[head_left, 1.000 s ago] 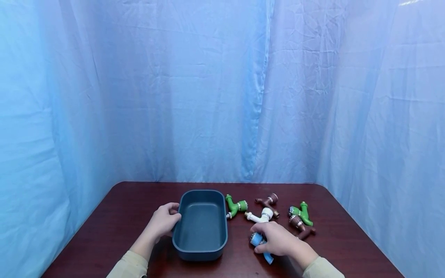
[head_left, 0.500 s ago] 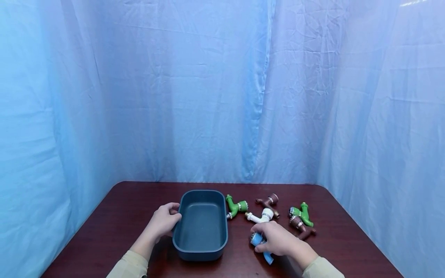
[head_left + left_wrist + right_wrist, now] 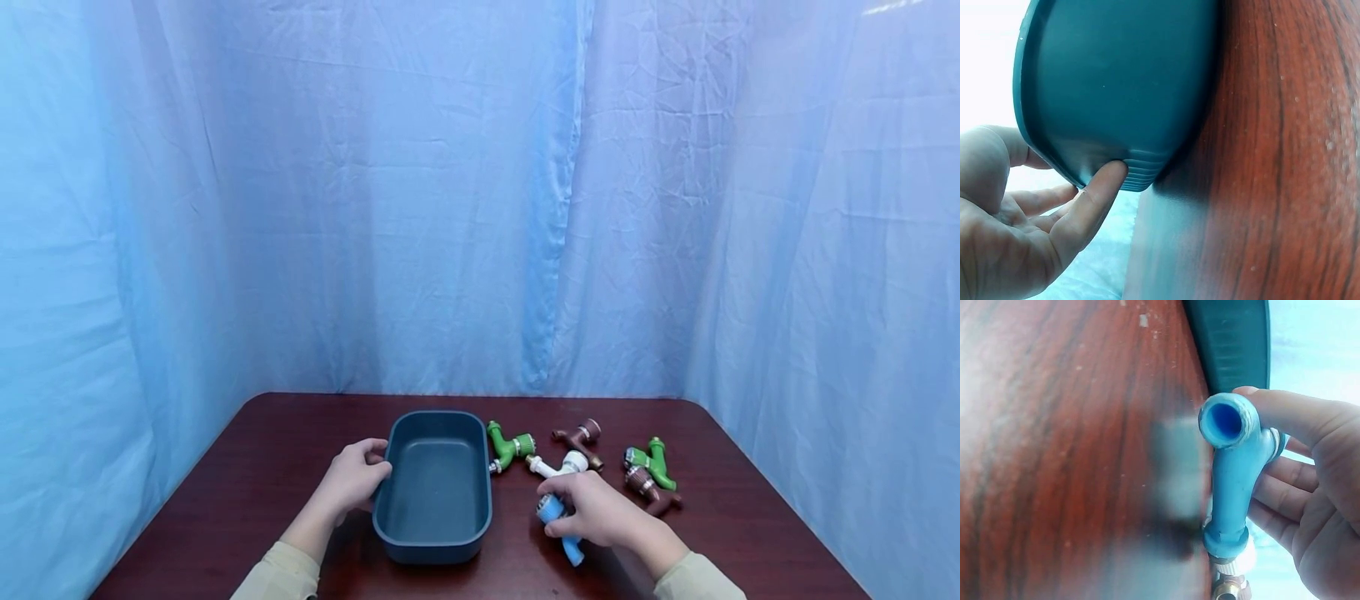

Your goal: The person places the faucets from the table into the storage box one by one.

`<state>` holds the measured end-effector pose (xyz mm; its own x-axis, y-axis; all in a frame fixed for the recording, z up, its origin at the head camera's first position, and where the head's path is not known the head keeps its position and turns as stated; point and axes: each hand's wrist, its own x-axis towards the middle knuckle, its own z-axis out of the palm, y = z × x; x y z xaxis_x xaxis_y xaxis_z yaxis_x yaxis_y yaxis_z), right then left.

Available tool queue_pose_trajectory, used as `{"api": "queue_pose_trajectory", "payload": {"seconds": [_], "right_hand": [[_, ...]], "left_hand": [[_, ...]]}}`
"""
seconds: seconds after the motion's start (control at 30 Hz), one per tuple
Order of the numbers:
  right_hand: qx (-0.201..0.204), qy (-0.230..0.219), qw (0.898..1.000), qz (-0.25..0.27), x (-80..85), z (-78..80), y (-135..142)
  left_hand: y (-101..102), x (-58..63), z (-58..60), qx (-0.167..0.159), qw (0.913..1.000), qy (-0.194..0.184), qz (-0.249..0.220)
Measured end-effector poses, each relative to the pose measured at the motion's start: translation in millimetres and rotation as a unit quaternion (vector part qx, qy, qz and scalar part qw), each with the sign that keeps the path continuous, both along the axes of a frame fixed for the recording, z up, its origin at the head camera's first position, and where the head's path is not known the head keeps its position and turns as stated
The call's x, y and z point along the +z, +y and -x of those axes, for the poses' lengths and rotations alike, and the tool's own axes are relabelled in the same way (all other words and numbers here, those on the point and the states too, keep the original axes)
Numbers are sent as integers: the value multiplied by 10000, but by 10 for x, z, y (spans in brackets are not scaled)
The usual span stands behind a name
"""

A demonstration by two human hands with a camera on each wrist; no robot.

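Observation:
A dark teal rectangular tub [image 3: 438, 546] stands left of the middle of the table. At its left rim my left hand [image 3: 352, 477] grips the edge; the left wrist view shows a fingertip [image 3: 1116, 170] pressing on the outer wall. My right hand [image 3: 600, 510] pinches a light blue plastic tap [image 3: 551, 510] to the right of the tub. Its open spout [image 3: 1225, 423] faces the camera in the right wrist view, close over the tabletop. Just beyond that hand lies a white tap [image 3: 574, 462], partly covered by the fingers.
Beside the tub's right wall lies a green tap [image 3: 504, 450]. Farther back is a brown tap [image 3: 582, 435]. Another green tap [image 3: 658, 467] and another brown tap [image 3: 641, 481] lie together at the right. Blue curtains [image 3: 450, 208] hang around the dark red table [image 3: 300, 412].
My right hand has shifted slightly up and left in the head view, carrying the blue tap with it. The left hand and the tub stay put.

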<state>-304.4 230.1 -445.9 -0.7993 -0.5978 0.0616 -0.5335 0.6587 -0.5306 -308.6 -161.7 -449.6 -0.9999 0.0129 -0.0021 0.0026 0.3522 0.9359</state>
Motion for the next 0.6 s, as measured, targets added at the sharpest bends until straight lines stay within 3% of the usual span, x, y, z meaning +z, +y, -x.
{"api": "queue_pose_trajectory", "payload": {"seconds": [0.4,0.6], "right_hand": [[-184,503,9986,11,108,-3,39],[-265,438,9986,153,195,-4,54]], "left_hand": [[2,-6,-5,-10,10000,45,59],[4,-2,-4,-23,10000,36,34]]}}
